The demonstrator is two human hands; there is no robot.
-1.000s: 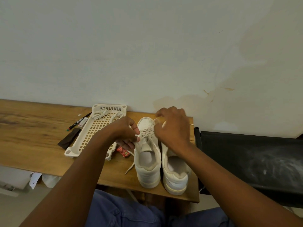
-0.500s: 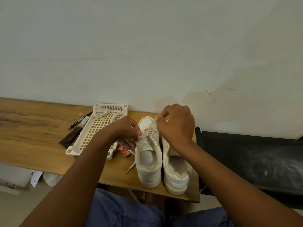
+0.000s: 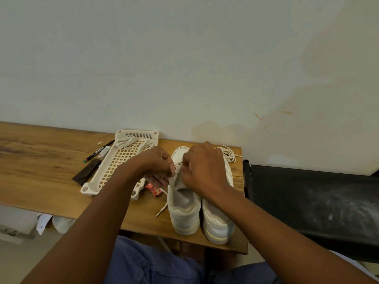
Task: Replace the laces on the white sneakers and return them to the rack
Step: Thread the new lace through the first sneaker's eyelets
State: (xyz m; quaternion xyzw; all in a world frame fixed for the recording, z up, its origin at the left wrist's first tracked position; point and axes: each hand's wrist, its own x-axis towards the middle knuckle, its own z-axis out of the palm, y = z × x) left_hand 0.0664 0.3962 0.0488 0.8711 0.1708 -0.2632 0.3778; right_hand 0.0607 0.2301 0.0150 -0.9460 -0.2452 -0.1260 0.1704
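Two white leather sneakers (image 3: 185, 210) stand side by side, heels toward the person, near the right end of the brown wooden table (image 3: 41, 171). Over the left shoe, the left hand (image 3: 159, 167) and right hand (image 3: 205, 171) each pinch its cream flat lace (image 3: 178, 165) with curled fingers. Just beside lies a cream plastic lattice rack (image 3: 114, 167), more laces (image 3: 131, 140) on its far end.

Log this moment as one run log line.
stage: lacing | left hand: pinching lace | right hand: pinching lace | left sneaker | rack: empty of shoes
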